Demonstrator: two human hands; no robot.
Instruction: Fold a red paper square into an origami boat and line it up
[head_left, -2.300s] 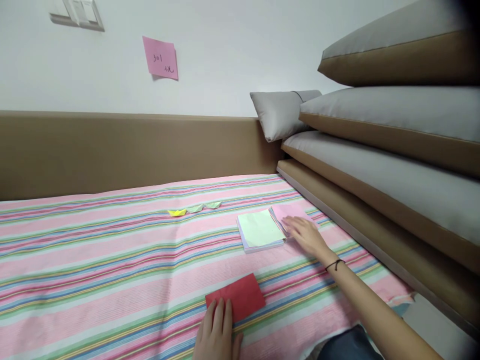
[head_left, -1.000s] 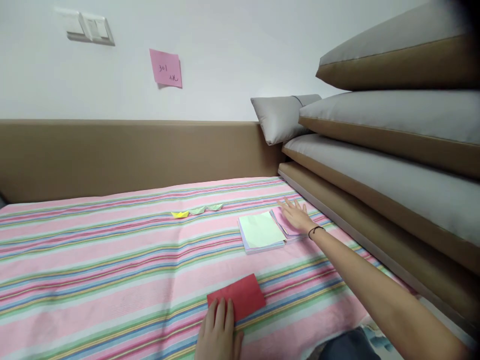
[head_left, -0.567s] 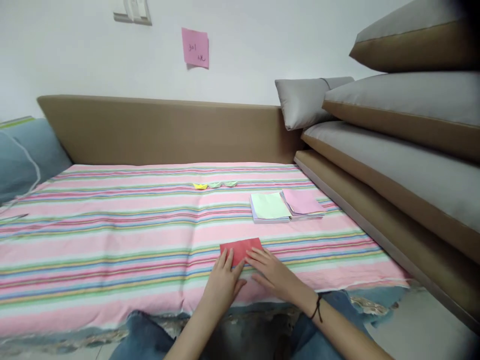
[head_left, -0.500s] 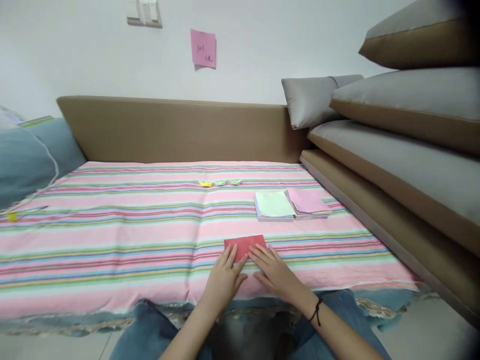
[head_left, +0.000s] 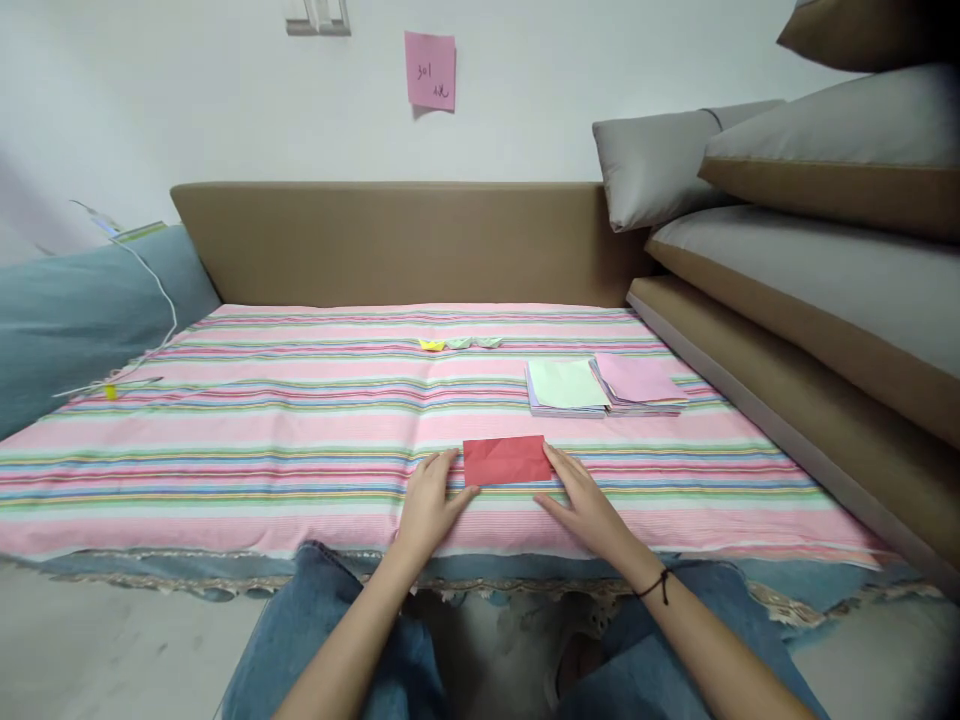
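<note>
A folded sheet of red paper [head_left: 507, 461], now a wide rectangle with faint creases, lies flat on the striped cloth. My left hand [head_left: 430, 500] rests at its left end, thumb by the lower left corner and fingers apart. At the opposite end, my right hand [head_left: 585, 503] has its fingertips touching or close to the right edge, thumb spread below. Neither hand grips the paper. Farther back sit a yellow folded paper piece [head_left: 432, 346] and pale green folded pieces [head_left: 472, 343] in a row.
Two stacks of square paper, one topped light green [head_left: 567, 385] and one pink [head_left: 639, 378], lie side by side beyond my right hand. Large cushions [head_left: 810, 250] are piled along the right. A white cable [head_left: 161, 290] runs down at the left. A pink note [head_left: 430, 72] hangs on the wall.
My hands have drawn apart from on top of the red paper to its two ends, uncovering it. The camera view has shifted, so the scene sits a little higher and more to the right.
</note>
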